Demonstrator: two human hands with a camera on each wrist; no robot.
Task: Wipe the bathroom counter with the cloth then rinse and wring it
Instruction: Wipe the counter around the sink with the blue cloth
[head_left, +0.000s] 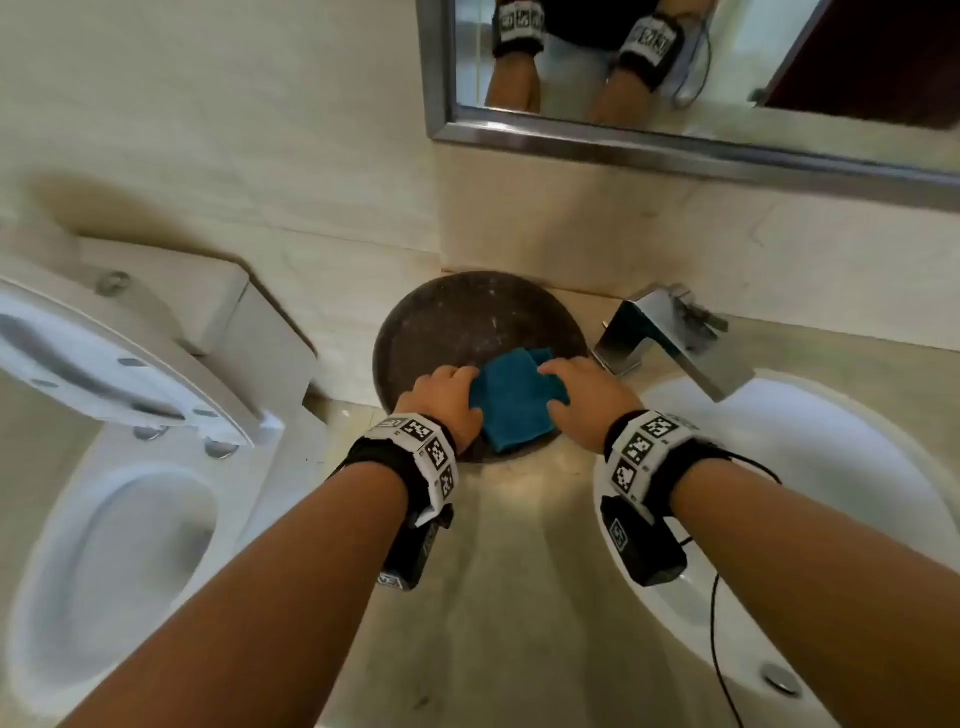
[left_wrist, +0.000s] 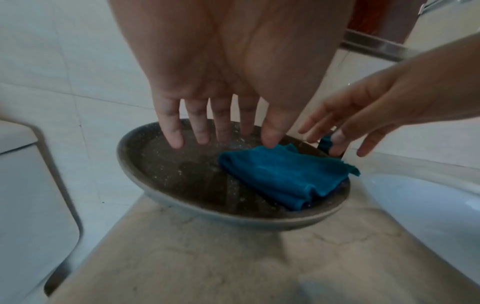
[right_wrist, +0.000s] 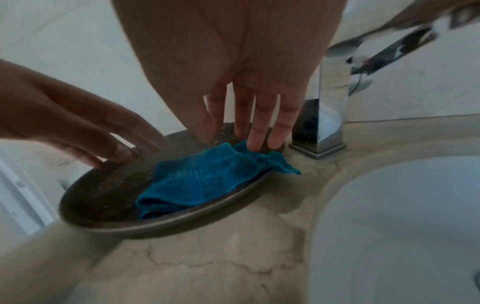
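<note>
the task looks to be at its very start, the pick-up: the folded blue terry cloth (head_left: 511, 402) lies in a dark speckled round metal tray (left_wrist: 182, 176) on the beige marble counter (head_left: 519, 571), one corner hanging over the tray's rim towards the chrome tap (head_left: 670, 338). the next move calls for closing fingers on the cloth and lifting it clear. the left hand (head_left: 449, 402) is spread, fingers straight, thumb tip at the cloth's edge, holding nothing. the right hand (head_left: 589, 397) is likewise extended, fingertips (right_wrist: 253, 142) on the far corner, not yet gripping.

Right hand (right_wrist: 233, 67) fingers (right_wrist: 255, 135) touch blue cloth (right_wrist: 205, 181).
</note>
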